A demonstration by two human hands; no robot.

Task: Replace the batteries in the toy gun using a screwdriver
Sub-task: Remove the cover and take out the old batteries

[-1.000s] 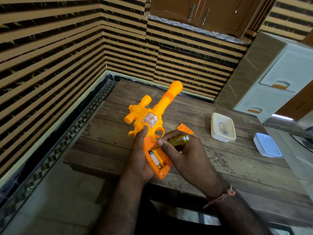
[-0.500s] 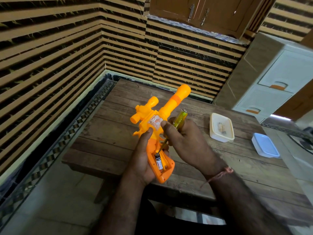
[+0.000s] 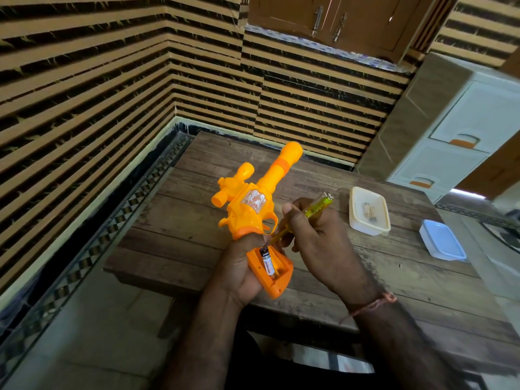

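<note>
Your left hand (image 3: pixel 239 266) wraps around the toy gun (image 3: pixel 253 209) handle. The battery (image 3: pixel 267 263) lies along the open slot. Your right hand (image 3: pixel 318 237) grips the screwdriver (image 3: pixel 306 215), its tip pointing down at the battery's top end, just beside it.

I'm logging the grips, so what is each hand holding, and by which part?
The left hand grips the toy gun by its handle; the right hand holds the screwdriver by its yellow handle.

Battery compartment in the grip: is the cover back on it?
No. The compartment is open, with a battery exposed inside the toy gun.
</note>
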